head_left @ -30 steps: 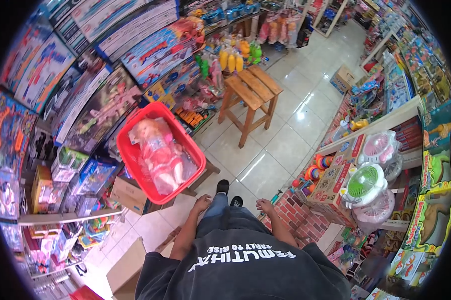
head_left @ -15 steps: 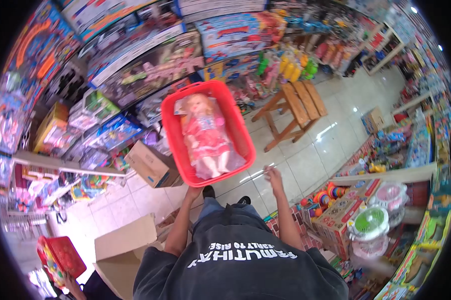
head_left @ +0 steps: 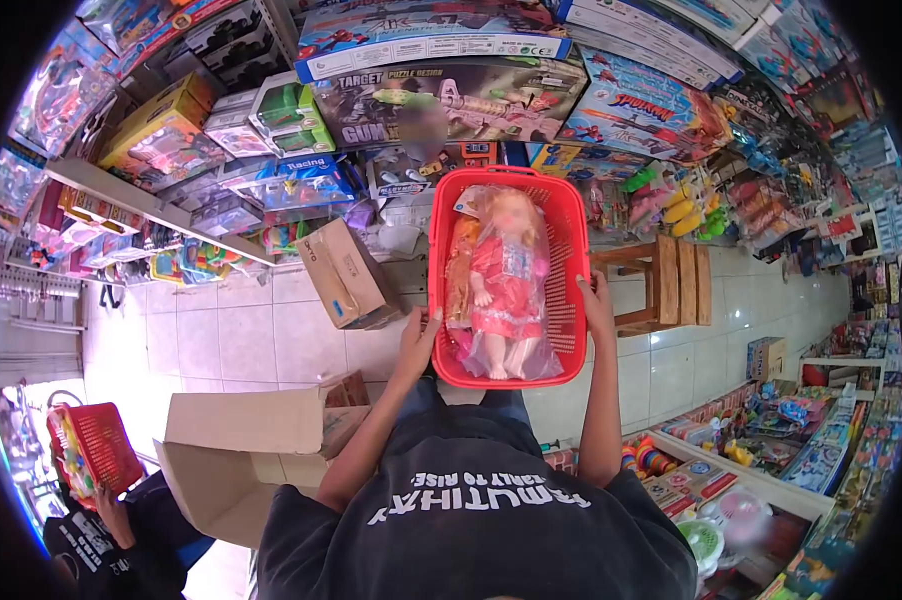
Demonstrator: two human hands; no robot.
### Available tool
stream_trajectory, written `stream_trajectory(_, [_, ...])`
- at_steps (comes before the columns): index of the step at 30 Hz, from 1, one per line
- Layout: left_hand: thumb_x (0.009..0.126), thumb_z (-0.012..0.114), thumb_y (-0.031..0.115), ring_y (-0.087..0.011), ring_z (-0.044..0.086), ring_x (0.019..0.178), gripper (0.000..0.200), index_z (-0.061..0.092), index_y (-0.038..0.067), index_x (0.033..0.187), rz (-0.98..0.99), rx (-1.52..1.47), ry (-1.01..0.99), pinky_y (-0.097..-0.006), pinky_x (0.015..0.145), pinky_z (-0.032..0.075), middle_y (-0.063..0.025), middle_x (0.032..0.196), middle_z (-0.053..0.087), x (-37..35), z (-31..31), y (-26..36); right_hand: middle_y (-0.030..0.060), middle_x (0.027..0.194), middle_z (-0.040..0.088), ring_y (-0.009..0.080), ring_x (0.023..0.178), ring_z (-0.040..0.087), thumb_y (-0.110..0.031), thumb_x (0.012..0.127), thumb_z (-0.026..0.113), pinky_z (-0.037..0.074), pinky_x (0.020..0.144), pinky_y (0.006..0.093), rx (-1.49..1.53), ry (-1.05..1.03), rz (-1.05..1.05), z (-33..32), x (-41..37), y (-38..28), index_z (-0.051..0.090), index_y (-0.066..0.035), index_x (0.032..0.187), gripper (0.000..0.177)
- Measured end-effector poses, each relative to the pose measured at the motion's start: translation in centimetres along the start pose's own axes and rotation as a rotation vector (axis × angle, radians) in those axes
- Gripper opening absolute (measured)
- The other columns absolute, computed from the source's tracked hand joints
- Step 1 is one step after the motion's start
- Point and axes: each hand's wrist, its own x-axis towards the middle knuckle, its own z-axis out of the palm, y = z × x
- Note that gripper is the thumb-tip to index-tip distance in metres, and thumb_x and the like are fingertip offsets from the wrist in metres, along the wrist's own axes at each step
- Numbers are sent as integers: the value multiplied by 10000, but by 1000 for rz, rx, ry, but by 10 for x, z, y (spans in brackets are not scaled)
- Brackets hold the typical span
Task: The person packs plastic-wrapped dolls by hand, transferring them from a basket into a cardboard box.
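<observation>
A red plastic basket (head_left: 568, 270) with slotted walls is held out in front of my body. Inside it lies a doll (head_left: 508, 312) in a pink-red dress, wrapped in clear plastic, its feet toward me. Beside the doll, along the left wall, is an orange-gold wrapped item (head_left: 461, 265) whose kind I cannot make out. My left hand (head_left: 418, 342) grips the basket's near left side. At the right side, my right hand (head_left: 597, 302) is closed against the wall; some fingers of both hands are hidden by the basket.
A wooden stool (head_left: 666, 285) stands to the right. On the left are a closed carton (head_left: 346, 275) and an open cardboard box (head_left: 236, 420). Another person (head_left: 121, 530) holds a red basket (head_left: 96, 445) at lower left. Shelves of boxed toys (head_left: 451, 100) line the back.
The basket has come nearer my middle and shifted right in view, now sitting straighter. My right hand, apart from it before, has taken hold of its right side. The view has turned left.
</observation>
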Motion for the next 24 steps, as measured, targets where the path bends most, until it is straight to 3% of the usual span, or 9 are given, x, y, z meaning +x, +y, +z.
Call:
stream_trajectory(5, [856, 593, 191, -125, 543, 690, 259, 497, -13, 985, 17, 54, 150, -271, 643, 448, -86, 783, 593, -5, 19, 6, 78, 907, 584, 125, 828, 546, -240, 867, 576, 438, 725, 262, -174, -200, -81, -8, 42, -17, 494, -16, 1057, 305])
stream_trajectory(9, [844, 614, 209, -113, 542, 689, 255, 556, -24, 929, -72, 125, 335, -261, 642, 444, -77, 787, 603, -12, 29, 9, 78, 914, 582, 150, 847, 548, -240, 872, 565, 433, 754, 287, -123, -342, -129, 0, 82, -18, 478, -19, 1074, 312])
stream_trajectory(12, [842, 617, 219, -121, 544, 693, 277, 567, -28, 957, -124, 244, 500, -259, 656, 445, -80, 771, 598, -26, 40, 26, 88, 976, 569, 184, 895, 540, -210, 870, 562, 417, 808, 313, -241, -326, -256, 13, 93, -22, 459, -27, 1099, 311])
stream_trajectory(14, [847, 609, 210, -143, 558, 729, 287, 565, -28, 1002, -72, 117, 635, -272, 693, 453, -96, 794, 597, -40, 56, 27, 105, 1078, 540, 205, 977, 518, -168, 866, 559, 387, 871, 325, -357, -120, -188, 17, 90, -20, 427, -29, 1161, 352])
stream_trajectory(15, [860, 589, 202, -160, 556, 853, 328, 521, -33, 1078, -68, 182, 652, -280, 774, 440, -125, 930, 585, -50, 63, 23, 105, 1078, 540, 205, 977, 518, -168, 866, 559, 387, 871, 325, -370, -155, -190, 14, 92, -19, 427, -29, 1161, 352])
stream_trajectory(17, [869, 576, 197, -164, 534, 923, 355, 484, -33, 1122, -35, 164, 739, -286, 821, 419, -132, 1007, 558, -68, 86, 6, 128, 1160, 500, 201, 1039, 493, -138, 858, 560, 359, 916, 313, -18, -336, -60, 14, 93, -21, 366, -17, 1238, 443])
stream_trajectory(18, [878, 563, 193, -168, 512, 992, 384, 448, -33, 1166, 14, 154, 791, -292, 868, 399, -140, 1084, 532, -77, 98, -2, 128, 1160, 500, 201, 1039, 493, -138, 858, 560, 359, 916, 313, -22, -359, -59, 15, 93, -25, 366, -17, 1238, 443])
stream_trajectory(19, [901, 524, 181, -168, 465, 1068, 406, 388, -28, 1221, -60, -57, 783, -293, 919, 360, -133, 1166, 482, -84, 113, 9, 129, 1168, 497, 198, 1041, 491, -126, 854, 560, 353, 923, 312, 0, -346, -84, 16, 89, -34, 334, -10, 1260, 479])
stream_trajectory(24, [924, 478, 164, -170, 465, 1074, 390, 361, -17, 1249, -31, -202, 878, -291, 935, 347, -121, 1174, 481, -95, 151, 4, 149, 1241, 438, 215, 1113, 454, -77, 836, 563, 316, 972, 323, 67, -323, -182, 17, 87, -32, 262, -1, 1314, 570])
